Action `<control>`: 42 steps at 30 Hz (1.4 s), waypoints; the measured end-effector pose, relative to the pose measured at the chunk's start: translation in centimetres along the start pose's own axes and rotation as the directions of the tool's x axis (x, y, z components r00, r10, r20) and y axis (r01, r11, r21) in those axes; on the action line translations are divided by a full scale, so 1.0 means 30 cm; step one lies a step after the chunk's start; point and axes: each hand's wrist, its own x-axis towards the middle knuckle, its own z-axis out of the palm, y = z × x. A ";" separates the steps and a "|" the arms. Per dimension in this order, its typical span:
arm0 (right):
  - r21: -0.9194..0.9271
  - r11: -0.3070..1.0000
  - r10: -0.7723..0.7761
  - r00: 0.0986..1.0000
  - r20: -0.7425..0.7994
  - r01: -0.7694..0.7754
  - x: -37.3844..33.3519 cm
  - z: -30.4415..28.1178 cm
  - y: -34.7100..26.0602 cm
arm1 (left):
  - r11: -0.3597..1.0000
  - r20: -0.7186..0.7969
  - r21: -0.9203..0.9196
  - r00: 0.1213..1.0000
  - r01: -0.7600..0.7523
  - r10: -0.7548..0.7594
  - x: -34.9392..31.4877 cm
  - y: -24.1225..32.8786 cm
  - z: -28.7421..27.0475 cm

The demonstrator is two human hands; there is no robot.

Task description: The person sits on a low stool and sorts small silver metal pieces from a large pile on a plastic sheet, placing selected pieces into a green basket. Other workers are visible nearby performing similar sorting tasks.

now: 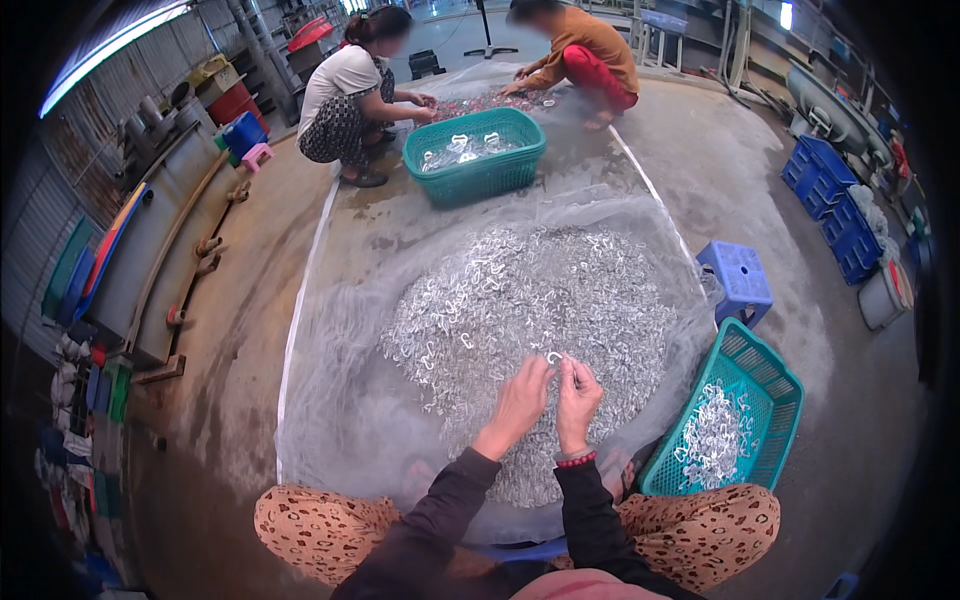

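My left hand (520, 405) and my right hand (577, 400) are close together over a wide pile of small white and clear hook-shaped pieces (540, 290). Both hands are pinched at the fingertips. A single small white curved piece (554, 357) shows between them, its ends at the fingertips of each hand. The pile lies on a pale, thin mesh sheet (345, 400) spread on the floor. To the right of my knees, a green plastic basket (785, 400) holds loose white pieces (712, 440).
Ahead, two people (350, 100) squat at another heap (490, 103), beside a green basket (475, 185) with white pieces. A blue stool (737, 280) stands at the right. Blue crates (820, 180) are further right; a metal trough (160, 270) runs along the left.
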 end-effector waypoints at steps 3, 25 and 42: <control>-0.021 0.995 0.095 0.995 -0.034 -0.096 -0.018 0.025 -0.012 | 0.998 0.044 0.055 0.999 -0.031 0.028 -0.011 -0.019 0.014; -0.131 0.892 0.446 0.790 0.422 -0.433 0.086 -0.154 0.063 | 0.211 0.688 -0.650 0.684 0.730 -0.242 -0.054 -0.172 0.049; -0.223 0.917 0.397 0.815 0.422 -0.331 0.092 -0.176 0.118 | 0.325 0.492 -0.643 0.699 0.693 -0.518 0.002 -0.153 -0.057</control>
